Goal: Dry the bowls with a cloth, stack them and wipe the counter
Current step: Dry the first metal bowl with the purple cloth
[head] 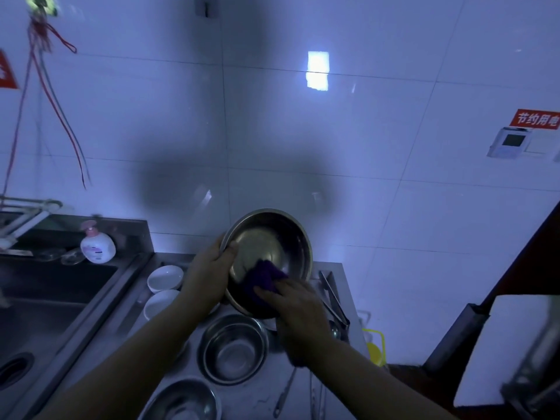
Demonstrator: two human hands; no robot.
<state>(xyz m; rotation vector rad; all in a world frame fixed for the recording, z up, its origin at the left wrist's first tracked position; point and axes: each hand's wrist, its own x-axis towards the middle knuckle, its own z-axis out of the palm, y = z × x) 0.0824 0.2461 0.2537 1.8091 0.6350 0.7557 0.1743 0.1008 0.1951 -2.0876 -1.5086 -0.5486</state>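
I am holding a large steel bowl (268, 247) tilted up above the surface (257, 398), its open side facing me. My left hand (209, 277) is gripping the bowl's left rim, thumb curled over the edge onto the inner wall and the fingers wrapped behind it. My right hand (298, 313) is pressing a purple cloth (263, 278) against the lower inside of the bowl; its fingers are curled over the bunched cloth, and the cloth is sitting just above and to the left of that hand, touching the metal.

Directly below my right hand, a medium steel bowl (232, 348) is standing upright on the surface, and a second steel bowl (185, 403) is sitting nearer to me, below my left forearm, cut by the bottom edge. To the left of my left hand, two white ceramic bowls (165, 278) are lying one beside the other, the lower one partly hidden by my wrist. To the right of my right hand, metal tongs (333, 300) are lying along the surface's edge, with a spoon-like utensil just beneath them. Further left of my left hand, a sink (45, 298) is sunk into the steel top, and a white soap pump bottle (97, 245) is standing on the ledge behind it. The lighting is dim and bluish.
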